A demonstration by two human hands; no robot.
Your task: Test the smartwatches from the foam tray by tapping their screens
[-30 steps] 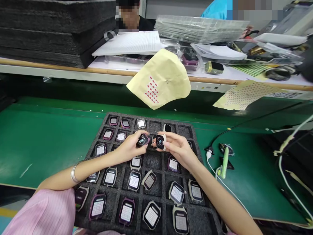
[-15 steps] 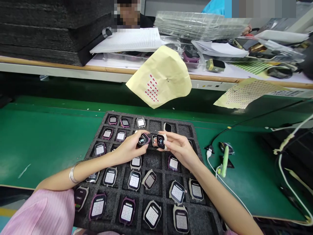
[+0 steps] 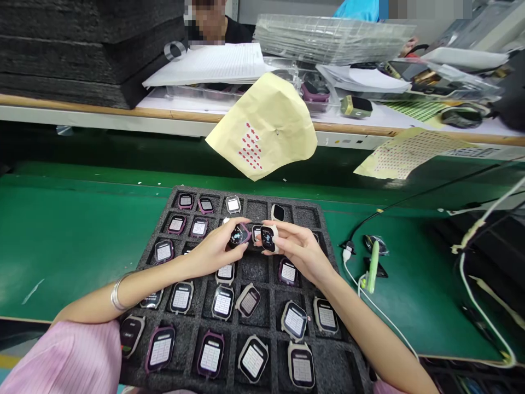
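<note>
Between the thumb and fingers of my left hand (image 3: pixel 219 246) is a purple-cased smartwatch (image 3: pixel 238 235) without a strap, its dark screen lit with a dial. My right hand (image 3: pixel 301 249) pinches a beige-cased smartwatch (image 3: pixel 268 238) by its edges, the lit screen facing up. Both watches hover close together over a black foam tray (image 3: pixel 254 273). Purple and beige watches lie in many of its compartments, most showing white list screens, such as a purple watch (image 3: pixel 210 354) at the front. My hands and forearms hide some compartments.
A shelf edge (image 3: pixel 164 120) runs across the back, carrying black foam blocks (image 3: pixel 82 54), papers (image 3: pixel 213 63) and clear plastic trays (image 3: pixel 328 41). Yellow sticker sheets (image 3: pixel 283 126) hang from it. Cables and a green-handled tool (image 3: pixel 373 267) lie right of the tray. A person (image 3: pixel 235 32) sits beyond.
The whole view has shifted slightly, so everything appears a little further left. Both hands keep their watches in nearly the same pose above the tray.
</note>
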